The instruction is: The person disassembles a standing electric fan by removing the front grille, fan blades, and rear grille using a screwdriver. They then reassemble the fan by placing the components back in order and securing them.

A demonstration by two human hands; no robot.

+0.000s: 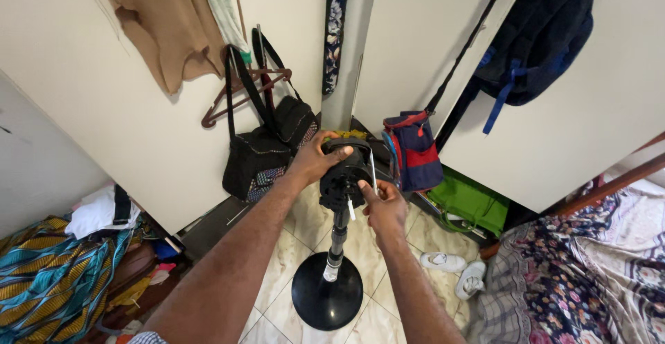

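A black standing fan body without blades or grille rises from a round black base (327, 300) on a thin pole (336, 243). My left hand (317, 158) grips the top of the black motor head (344, 173). My right hand (383, 203) is at the motor's right side and holds a thin silvery rod-like tool (373, 171) that points upward beside the motor. A small white tag or part (351, 210) hangs under the motor.
Black bags (267, 150) and a wooden hanger (239, 91) hang on the left wall. A blue-and-red backpack (414, 151) and a green bag (467, 202) lie at the wall. White shoes (457, 269) sit on the tiled floor. A patterned bedspread (589, 275) is right, piled clothes (62, 275) left.
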